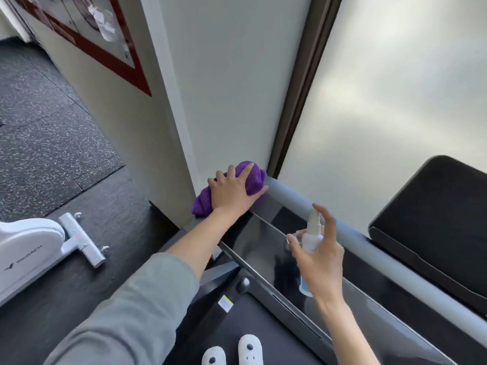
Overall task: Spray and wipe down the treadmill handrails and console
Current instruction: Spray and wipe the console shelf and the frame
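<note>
My left hand [233, 189] presses a bunched purple cloth [253, 175] onto the left end of the grey treadmill handrail [342, 233]. The rail runs diagonally from there down to the right. Below it lies the glossy black console [263, 238], which reflects my hand. My right hand [320, 254] holds a small white spray bottle [312, 235] upright over the console, with the index finger raised above the nozzle. The bottle's lower part is hidden behind my palm.
A white exercise machine [34, 248] stands on the dark floor at the left. A white wall and a frosted window [382, 101] rise right behind the rail. A black padded panel [437, 214] sits at the right. My white slippers [250, 350] stand on the treadmill belt.
</note>
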Demonstrator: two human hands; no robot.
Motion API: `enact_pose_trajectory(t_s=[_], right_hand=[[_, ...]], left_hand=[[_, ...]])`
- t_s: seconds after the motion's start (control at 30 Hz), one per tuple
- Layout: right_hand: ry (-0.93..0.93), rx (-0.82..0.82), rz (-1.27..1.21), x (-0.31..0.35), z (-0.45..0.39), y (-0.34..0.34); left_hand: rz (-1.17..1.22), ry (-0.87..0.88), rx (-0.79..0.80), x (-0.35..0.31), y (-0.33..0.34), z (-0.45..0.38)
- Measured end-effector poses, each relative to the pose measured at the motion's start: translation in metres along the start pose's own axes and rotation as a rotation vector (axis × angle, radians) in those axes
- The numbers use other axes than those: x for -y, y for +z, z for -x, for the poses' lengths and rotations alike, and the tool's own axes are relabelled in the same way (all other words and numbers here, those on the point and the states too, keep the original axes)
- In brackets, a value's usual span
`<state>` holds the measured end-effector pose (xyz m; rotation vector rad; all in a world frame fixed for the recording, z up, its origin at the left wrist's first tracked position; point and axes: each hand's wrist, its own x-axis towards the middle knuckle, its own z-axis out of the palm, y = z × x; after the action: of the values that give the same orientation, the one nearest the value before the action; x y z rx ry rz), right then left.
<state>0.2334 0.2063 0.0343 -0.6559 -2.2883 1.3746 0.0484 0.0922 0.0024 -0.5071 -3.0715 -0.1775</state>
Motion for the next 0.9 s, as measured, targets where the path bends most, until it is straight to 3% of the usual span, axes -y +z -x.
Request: enact_pose_trajectory(t_s=[0.27, 0.47, 0.67, 0.9], right_hand=[[-0.066, -0.041, 0.0, 0.012, -0.002, -0.007], [-0.074, -0.044, -0.024, 0.013, 0.0, -0.01], [-0.05, -0.073, -0.011, 0.0, -0.01, -0.009], [-0.07, -0.125, -0.008, 0.002, -0.017, -0.019]], left_hand=[[0.028, 0.109, -0.005, 0.013, -0.002, 0.038], [0.116, -0.123, 0.047, 0.053, -0.013, 0.073], [-0.015, 0.056, -0.022, -0.007, -0.001, 0.025], [0.153, 0.165, 0.028, -0.084, 0.003, 0.017]])
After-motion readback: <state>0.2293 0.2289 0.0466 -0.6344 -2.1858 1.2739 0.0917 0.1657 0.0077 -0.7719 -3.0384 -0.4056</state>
